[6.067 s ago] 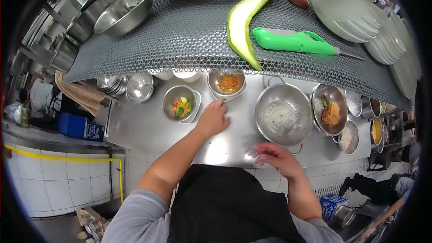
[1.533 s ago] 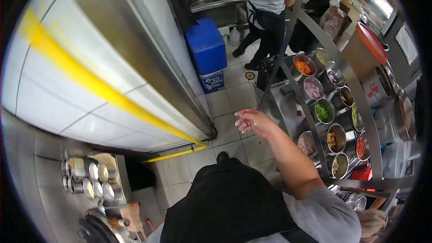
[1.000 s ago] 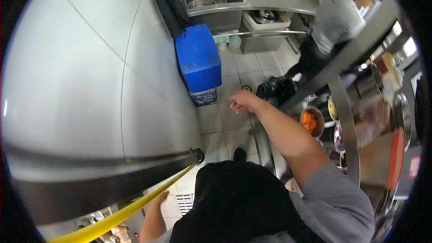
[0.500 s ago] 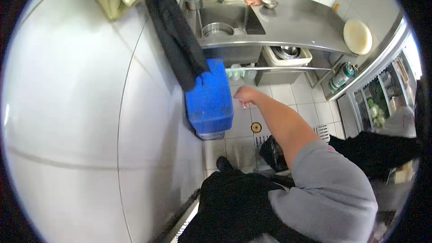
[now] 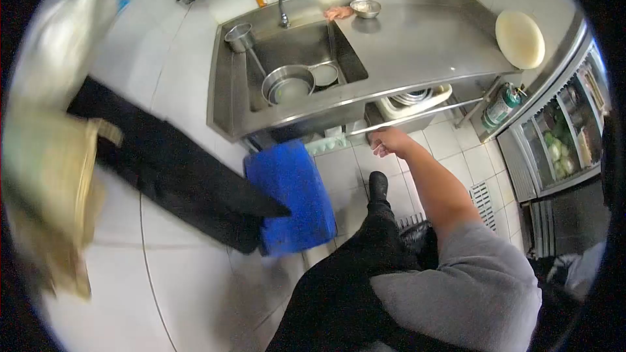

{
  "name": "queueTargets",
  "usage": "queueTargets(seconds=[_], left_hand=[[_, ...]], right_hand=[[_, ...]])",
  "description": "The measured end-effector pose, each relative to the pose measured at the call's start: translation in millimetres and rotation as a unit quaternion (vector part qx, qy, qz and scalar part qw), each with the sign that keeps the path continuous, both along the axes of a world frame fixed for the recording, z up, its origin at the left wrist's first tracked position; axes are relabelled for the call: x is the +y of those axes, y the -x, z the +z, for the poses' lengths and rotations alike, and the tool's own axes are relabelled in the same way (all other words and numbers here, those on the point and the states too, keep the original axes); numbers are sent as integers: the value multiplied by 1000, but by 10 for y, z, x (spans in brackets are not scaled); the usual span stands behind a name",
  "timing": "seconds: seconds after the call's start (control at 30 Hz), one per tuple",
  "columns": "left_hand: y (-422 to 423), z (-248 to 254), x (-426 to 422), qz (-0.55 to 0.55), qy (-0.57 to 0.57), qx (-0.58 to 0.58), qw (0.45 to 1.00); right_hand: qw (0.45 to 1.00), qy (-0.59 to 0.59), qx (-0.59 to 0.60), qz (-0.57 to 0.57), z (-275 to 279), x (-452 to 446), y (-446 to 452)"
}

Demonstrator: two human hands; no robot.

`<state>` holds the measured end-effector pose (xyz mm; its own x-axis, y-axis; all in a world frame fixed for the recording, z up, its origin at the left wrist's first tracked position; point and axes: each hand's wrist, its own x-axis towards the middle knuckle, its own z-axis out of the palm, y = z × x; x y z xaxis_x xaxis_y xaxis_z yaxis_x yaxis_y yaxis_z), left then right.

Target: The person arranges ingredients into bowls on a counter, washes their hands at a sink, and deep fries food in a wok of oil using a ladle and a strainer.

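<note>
Head camera, sole view: the person's right hand (image 5: 390, 141) is over the tiled floor, low in front of the steel table (image 5: 430, 39). Its fingers (image 5: 379, 150) are loosely bent rather than clenched, with nothing visible in them; pale residue seems to mark the tips. Left hand out of frame, so its grasp cannot be told.

Nearest item: the metal rail (image 5: 450, 109) along the table's underside. The hand appears close by it; contact cannot be confirmed. Judged rigid and fixed, best gripped mid-span, though residue on the fingers could make it slippery.

Green cloth (image 5: 326, 145): left of the hand, apparently draped at the rail. Likely light and limp; a pinch at its upper edge should serve.

White tub (image 5: 399, 112): beneath the table, behind the rail, with metal bowls (image 5: 412, 97) nested inside. Probably heavy when loaded; hold by the rim on both sides. The bowls look stiff, smooth and hard to dent; take by the lip.

Blue container (image 5: 297, 189): on the floor, farther left, beside the wall. Seems to be stiff plastic and bulky; contents hidden, weight uncertain. Support would suit opposite upper edges.
</note>
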<state>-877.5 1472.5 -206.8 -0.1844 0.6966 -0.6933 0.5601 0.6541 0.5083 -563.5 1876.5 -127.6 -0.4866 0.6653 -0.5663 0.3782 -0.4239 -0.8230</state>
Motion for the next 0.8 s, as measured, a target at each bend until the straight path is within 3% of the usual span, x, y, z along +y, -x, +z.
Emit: queueTargets(seconds=[0.17,0.3,0.43,0.57,0.67,0.73,0.8], left_hand=[[70,-243,370,-16,112,17,993],[-18,-177,646,8,238,18,971],[-233,51,1104,-17,292,-9,956],[-281,393,2331,-81,192,-24,978],[-59,794,3774,45,-5,-73,996],[154,1136,4756,129,-142,-104,976],[348,1429,5613,204,-251,-65,944]], right_hand=[[991,39,124,-39,-41,764,-199],[991,84,107,-6,112,1490,-274],[987,107,114,47,198,2240,-215],[984,100,139,48,276,2824,120],[986,90,136,30,476,3070,500],[982,109,143,54,453,3210,719],[985,93,121,80,505,3291,888]])
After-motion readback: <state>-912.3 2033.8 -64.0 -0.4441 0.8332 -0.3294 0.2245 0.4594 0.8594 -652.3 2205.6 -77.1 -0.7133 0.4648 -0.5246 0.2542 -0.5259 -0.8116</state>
